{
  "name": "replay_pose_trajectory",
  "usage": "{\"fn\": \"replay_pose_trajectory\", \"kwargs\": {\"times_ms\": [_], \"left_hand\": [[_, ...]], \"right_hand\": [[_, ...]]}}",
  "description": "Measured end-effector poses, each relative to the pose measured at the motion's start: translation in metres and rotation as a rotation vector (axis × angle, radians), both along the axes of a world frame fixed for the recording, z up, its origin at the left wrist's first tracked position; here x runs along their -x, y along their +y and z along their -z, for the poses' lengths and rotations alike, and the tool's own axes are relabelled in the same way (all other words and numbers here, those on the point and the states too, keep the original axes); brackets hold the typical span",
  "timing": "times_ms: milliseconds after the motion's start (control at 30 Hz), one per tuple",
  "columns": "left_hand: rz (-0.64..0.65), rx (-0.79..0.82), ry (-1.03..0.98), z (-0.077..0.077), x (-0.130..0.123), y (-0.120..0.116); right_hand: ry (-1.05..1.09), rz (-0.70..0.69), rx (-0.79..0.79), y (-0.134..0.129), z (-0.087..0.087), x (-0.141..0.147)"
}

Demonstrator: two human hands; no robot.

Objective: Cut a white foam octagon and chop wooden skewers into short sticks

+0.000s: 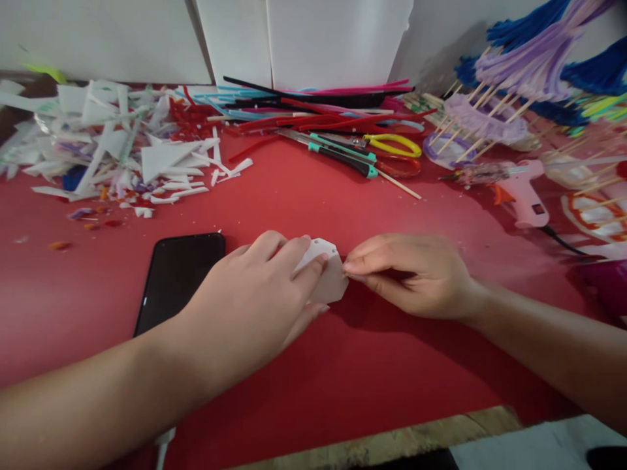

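A small white many-sided foam or card piece (329,282), with little holes along its far edge, is held over the red table. My left hand (259,294) grips it from the left, fingers across its face and thumb at the near side. At the piece's right edge, my right hand (416,274) is closed in a pinch, thumb and forefinger together. Whatever sits between those fingertips is too small to make out. Beside my left hand lies a black phone (179,274), partly covered by the hand and forearm.
White scraps (112,143) are heaped at the back left. Behind my hands lie coloured pipe cleaners (318,108), a cutter knife (343,155) and yellow-handled scissors (394,145). A pink glue gun (526,192) stands at right, near stick-and-pipe-cleaner figures (529,72). The red table's (343,385) front edge is worn.
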State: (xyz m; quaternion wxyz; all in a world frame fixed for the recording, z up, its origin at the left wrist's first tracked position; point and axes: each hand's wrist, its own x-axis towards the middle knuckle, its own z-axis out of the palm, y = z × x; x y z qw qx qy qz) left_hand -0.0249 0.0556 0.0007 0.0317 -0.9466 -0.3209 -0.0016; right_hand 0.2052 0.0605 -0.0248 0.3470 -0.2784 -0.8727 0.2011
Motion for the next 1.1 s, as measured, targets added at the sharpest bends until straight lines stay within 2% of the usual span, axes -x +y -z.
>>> {"fn": "replay_pose_trajectory", "kwargs": {"times_ms": [333, 533, 900, 1100], "left_hand": [[-0.018, 0.026, 0.009, -0.0024, 0.0008, -0.0010], [0.033, -0.001, 0.005, -0.0034, 0.0014, -0.0012], [-0.025, 0.081, 0.021, -0.0025, 0.0000, -0.0005], [0.016, 0.015, -0.005, -0.0033, 0.0004, -0.0009]], "right_hand": [[0.027, 0.007, 0.043, 0.0001, 0.0039, 0.0002], [0.021, 0.001, 0.050, -0.0009, 0.0044, 0.0007], [0.019, 0.062, 0.020, -0.0016, 0.0053, 0.0007], [0.021, 0.053, 0.013, -0.0027, 0.0043, 0.0011]]}}
